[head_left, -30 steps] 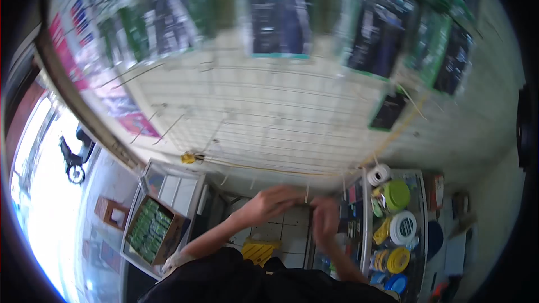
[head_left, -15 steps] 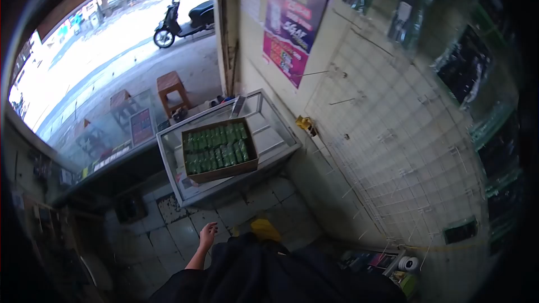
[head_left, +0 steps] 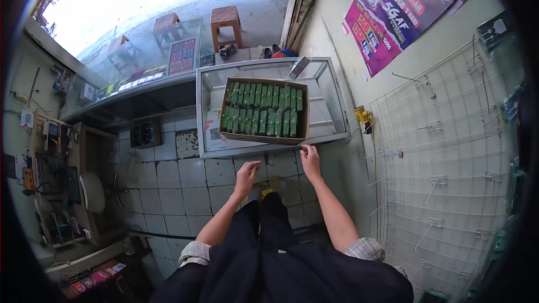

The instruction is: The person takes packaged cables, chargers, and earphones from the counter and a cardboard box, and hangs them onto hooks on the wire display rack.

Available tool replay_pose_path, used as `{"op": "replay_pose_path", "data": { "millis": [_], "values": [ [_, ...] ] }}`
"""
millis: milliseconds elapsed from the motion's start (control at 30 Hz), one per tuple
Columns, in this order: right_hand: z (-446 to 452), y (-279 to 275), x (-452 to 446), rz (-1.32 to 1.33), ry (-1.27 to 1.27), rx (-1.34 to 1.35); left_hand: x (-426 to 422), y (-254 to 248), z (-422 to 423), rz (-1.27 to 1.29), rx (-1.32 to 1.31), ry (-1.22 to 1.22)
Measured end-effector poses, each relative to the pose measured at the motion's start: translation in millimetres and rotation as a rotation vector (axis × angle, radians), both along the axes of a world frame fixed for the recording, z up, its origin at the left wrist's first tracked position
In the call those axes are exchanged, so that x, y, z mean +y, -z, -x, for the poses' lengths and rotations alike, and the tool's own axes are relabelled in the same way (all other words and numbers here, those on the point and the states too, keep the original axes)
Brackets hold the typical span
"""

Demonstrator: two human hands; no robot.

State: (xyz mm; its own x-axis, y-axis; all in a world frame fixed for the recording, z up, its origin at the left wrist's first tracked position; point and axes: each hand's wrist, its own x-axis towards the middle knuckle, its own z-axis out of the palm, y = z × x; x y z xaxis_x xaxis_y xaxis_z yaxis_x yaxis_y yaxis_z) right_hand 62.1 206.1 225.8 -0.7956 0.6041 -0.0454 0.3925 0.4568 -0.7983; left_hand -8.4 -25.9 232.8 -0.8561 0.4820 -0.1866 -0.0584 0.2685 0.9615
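An open cardboard box [head_left: 306, 113] sits on a glass display case [head_left: 331, 109], filled with two rows of green plastic-wrapped packets [head_left: 263, 95]. My left hand [head_left: 247, 175] is raised over the tiled floor, below the box's near side; its fingers are loosely bent and hold nothing visible. My right hand [head_left: 309, 160] is just below the box's near right corner, by the case's front edge. Its thumb and forefinger are close together, and I cannot make out anything between them. Neither hand clearly touches the box.
A wire rack [head_left: 438, 157] with hooks covers the right wall, beside a yellow object [head_left: 364, 115]. A longer glass counter [head_left: 140, 73] runs left, with stools [head_left: 225, 22] beyond. Shelves [head_left: 53, 174] and a white chair [head_left: 91, 192] stand left. A yellow item [head_left: 272, 183] lies below my hands.
The view has swung left from the wall rack to the display case, so the box is now in front. My right hand, out of view half a second ago, shows again, and both arms reach forward.
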Motion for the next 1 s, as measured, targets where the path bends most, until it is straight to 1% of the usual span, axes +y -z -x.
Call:
{"op": "replay_pose_path", "data": {
  "millis": [33, 67, 100, 133, 200, 233, 300, 400, 467, 533, 567, 600, 633, 667, 733, 800, 867, 900, 933, 1000],
  "values": [
    [23.7, 0.5, 2.7, 0.041, 0.044, 0.000, 35.6, -14.4, 17.1, -0.003, 0.168, 0.045],
    [53.4, 18.1, 6.5, -0.173, 0.082, 0.079, 70.2, -12.3, 32.8, 0.009, 0.321, 0.097],
    [62.9, 16.3, 7.4, -0.279, 0.041, 0.055, 94.0, -8.4, 45.0, 0.054, 0.391, 0.124],
    [71.0, 23.9, 10.3, -0.269, 0.041, 0.043, 113.5, -1.7, 54.1, 0.100, 0.459, 0.152],
    [81.5, 40.3, 14.1, -0.420, -0.009, -0.038, 145.8, 21.8, 64.1, 0.181, 0.628, 0.089],
    [84.8, 45.6, 15.1, -0.411, -0.010, -0.049, 153.6, 29.4, 65.8, 0.188, 0.617, 0.094],
    [90.0, 51.1, 17.8, -0.312, -0.029, -0.252, 164.4, 41.8, 67.4, 0.398, 0.519, 0.173],
    [93.3, 48.4, 17.3, -0.284, -0.024, -0.331, 166.3, 52.2, 66.8, 0.435, 0.569, 0.201],
    [92.8, 37.2, 16.7, -0.233, 0.011, -0.333, 164.6, 50.7, 66.5, 0.415, 0.549, 0.216],
    [91.3, 31.7, 17.9, -0.271, 0.043, -0.239, 163.5, 44.2, 71.7, 0.389, 0.544, 0.225],
    [88.9, 27.6, 19.6, -0.295, 0.070, -0.167, 163.3, 40.0, 72.8, 0.266, 0.571, 0.203],
    [84.8, 19.2, 21.6, -0.299, 0.071, -0.164, 162.8, 35.7, 73.1, 0.142, 0.594, 0.181],
    [80.3, 5.2, 24.1, -0.306, 0.088, -0.082, 161.8, 26.5, 75.3, 0.101, 0.573, 0.250],
    [75.5, -9.8, 26.2, -0.313, 0.106, 0.001, 162.0, 16.3, 74.5, 0.094, 0.579, 0.251],
    [66.8, -40.6, 30.5, -0.310, 0.134, 0.054, 162.0, -12.2, 69.8, -0.100, 0.516, 0.366],
    [58.2, -78.2, 32.4, -0.089, 0.195, 0.110, 160.5, -46.4, 62.8, -0.161, 0.508, 0.418],
    [49.1, -120.5, 28.9, -0.068, 0.245, 0.148, 160.4, -80.4, 54.4, -0.181, 0.619, 0.420],
    [44.1, -138.6, 25.9, -0.040, 0.277, 0.210, 161.1, -95.9, 51.5, -0.185, 0.704, 0.422],
    [38.7, -157.9, 22.0, -0.011, 0.309, 0.273, 162.2, -111.7, 49.9, -0.204, 0.722, 0.434],
    [24.6, -202.5, 8.8, -0.024, 0.340, 0.302, 162.4, -141.0, 40.8, -0.253, 0.887, 0.380]
  ]
}}
